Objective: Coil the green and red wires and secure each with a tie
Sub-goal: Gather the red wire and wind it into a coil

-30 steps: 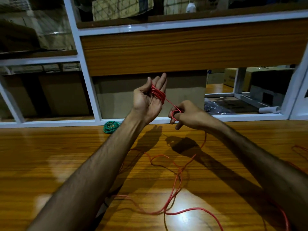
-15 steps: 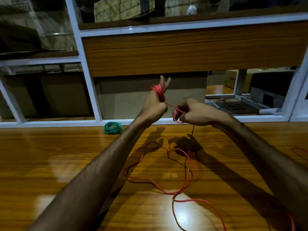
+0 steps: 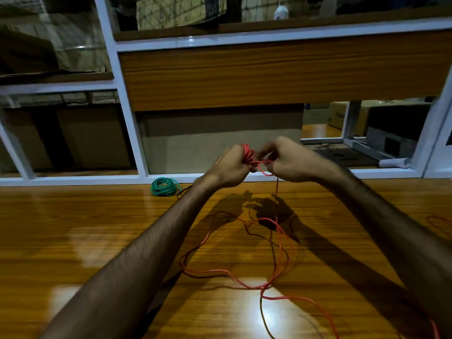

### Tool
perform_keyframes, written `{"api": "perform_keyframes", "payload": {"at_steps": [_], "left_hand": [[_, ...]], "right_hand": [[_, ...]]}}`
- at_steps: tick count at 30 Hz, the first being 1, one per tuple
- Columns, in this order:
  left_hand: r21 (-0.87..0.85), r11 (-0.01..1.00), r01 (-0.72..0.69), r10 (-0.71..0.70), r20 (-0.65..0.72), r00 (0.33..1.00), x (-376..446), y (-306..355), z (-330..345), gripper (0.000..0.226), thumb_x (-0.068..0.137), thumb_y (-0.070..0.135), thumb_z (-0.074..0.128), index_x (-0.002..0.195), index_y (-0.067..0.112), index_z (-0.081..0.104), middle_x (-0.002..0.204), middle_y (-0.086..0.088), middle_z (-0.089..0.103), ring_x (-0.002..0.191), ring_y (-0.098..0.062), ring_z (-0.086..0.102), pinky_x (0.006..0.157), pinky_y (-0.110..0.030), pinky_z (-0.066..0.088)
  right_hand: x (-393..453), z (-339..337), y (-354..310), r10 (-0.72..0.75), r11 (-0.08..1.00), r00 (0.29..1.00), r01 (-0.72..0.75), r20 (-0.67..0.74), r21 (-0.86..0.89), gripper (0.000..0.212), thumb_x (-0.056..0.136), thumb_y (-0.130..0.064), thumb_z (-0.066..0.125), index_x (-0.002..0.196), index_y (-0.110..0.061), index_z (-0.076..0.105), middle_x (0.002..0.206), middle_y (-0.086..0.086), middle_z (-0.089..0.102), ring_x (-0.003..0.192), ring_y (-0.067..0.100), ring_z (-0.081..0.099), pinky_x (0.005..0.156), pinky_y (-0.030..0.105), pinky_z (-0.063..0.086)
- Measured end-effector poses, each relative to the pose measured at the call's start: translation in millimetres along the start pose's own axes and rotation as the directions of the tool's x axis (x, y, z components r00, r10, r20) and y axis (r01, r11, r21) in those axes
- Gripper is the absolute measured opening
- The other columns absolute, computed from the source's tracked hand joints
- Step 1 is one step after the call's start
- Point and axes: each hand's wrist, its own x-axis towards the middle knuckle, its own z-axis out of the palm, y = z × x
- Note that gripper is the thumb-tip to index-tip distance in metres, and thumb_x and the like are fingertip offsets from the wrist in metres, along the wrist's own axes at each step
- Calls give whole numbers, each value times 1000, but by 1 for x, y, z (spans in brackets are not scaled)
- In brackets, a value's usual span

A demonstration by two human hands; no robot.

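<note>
The left hand (image 3: 230,166) is raised above the table (image 3: 73,241), its fingers curled round a small bundle of red wire (image 3: 247,154) turns. The bundle stands roughly upright in that grip, with its top showing above the knuckles. Just to the right, almost touching, the right hand (image 3: 291,160) pinches the same wire between curled fingers, and a short stretch runs nearly level between the two hands, with a small loop sagging under it. The fingertips of the right hand are blurred, so the exact pinch point cannot be told.

From the right hand the wire drops almost straight down to the table. There the loose length lies in wide, untidy loops in the middle of the tabletop, crossing itself near the bright patch of reflected light, then trailing off toward the near right corner. Another bit of red shows at the far right edge of the table.

The green wire (image 3: 163,186) lies as a compact coil, flat on the table, at its far edge, left of the hands and well apart from them. A dark strand (image 3: 183,190) lies just beside it on its right.

Behind the table stands a white frame (image 3: 129,123) with a wooden panel (image 3: 269,69) and cardboard boxes (image 3: 181,11) on the shelves.
</note>
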Motion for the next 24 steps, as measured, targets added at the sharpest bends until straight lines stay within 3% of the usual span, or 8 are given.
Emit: {"api": "perform_keyframes", "payload": {"at_steps": [4, 8, 11, 13, 16, 19, 22, 24], "left_hand": [[-229, 971, 72, -59, 61, 996, 0, 6, -4, 14, 90, 0, 66, 85, 10, 74, 92, -20, 74, 94, -41, 69, 91, -57, 56], [-372, 923, 96, -95, 21, 995, 2, 13, -7, 23, 92, -7, 66, 80, 11, 74, 83, -7, 75, 86, -13, 72, 92, -36, 58], [-429, 897, 105, -111, 11, 994, 0, 17, -7, 20, 92, -9, 65, 86, 6, 77, 96, -13, 78, 99, -20, 74, 97, -37, 60], [-453, 885, 108, -127, -12, 992, 1, 17, -7, 15, 92, -12, 63, 97, -4, 74, 108, -16, 76, 91, -11, 73, 85, -28, 62], [-449, 887, 104, -92, 48, 995, -2, 22, -8, 14, 93, -14, 59, 99, -11, 71, 98, -12, 75, 76, -5, 74, 66, -14, 55], [-500, 856, 134, -74, 138, 988, -2, 20, -8, 21, 94, -18, 51, 108, -21, 67, 104, -26, 75, 95, -31, 78, 79, -32, 63], [-470, 868, 162, -95, 163, 982, -3, 19, -5, 20, 96, -16, 47, 101, -24, 64, 93, -35, 71, 87, -44, 75, 78, -45, 65], [-426, 893, 147, -83, 164, 983, -4, 18, -4, 19, 97, -14, 47, 95, -21, 65, 81, -29, 72, 76, -41, 75, 72, -45, 64]], "right_hand": [[1, -2, 4, -32, 992, 984, 52, -175, 112, 44, 86, -3, 71, 123, -23, 59, 126, -3, 60, 105, 11, 62, 89, 34, 57], [1, -4, 6, -24, 984, 984, 55, -179, 169, 35, 88, -14, 74, 121, -22, 65, 118, -6, 66, 107, 6, 61, 97, 38, 54], [2, -3, 7, -35, 981, 986, 66, -163, 185, 35, 91, -15, 71, 125, -21, 65, 116, -9, 58, 105, 5, 56, 91, 26, 52], [3, -3, 10, -29, 990, 981, 54, -190, 128, 36, 92, -21, 72, 127, -24, 64, 121, -3, 48, 113, 11, 51, 86, 21, 47], [3, -5, 13, -35, 985, 987, 61, -156, 162, 40, 93, -17, 67, 132, -24, 60, 133, 0, 51, 124, 15, 50, 91, 29, 46], [0, -5, 15, -52, 973, 996, 68, -78, 219, 40, 96, -10, 62, 134, -19, 57, 127, -1, 62, 118, 13, 57, 81, 24, 47], [1, -4, 16, -51, 977, 997, 63, -63, 202, 41, 94, -3, 59, 133, -17, 59, 124, 0, 64, 115, 11, 59, 77, 21, 46], [1, -5, 16, -60, 983, 994, 74, -87, 171, 44, 91, 2, 59, 132, -15, 62, 123, -1, 66, 115, 10, 60, 80, 18, 45]]}}
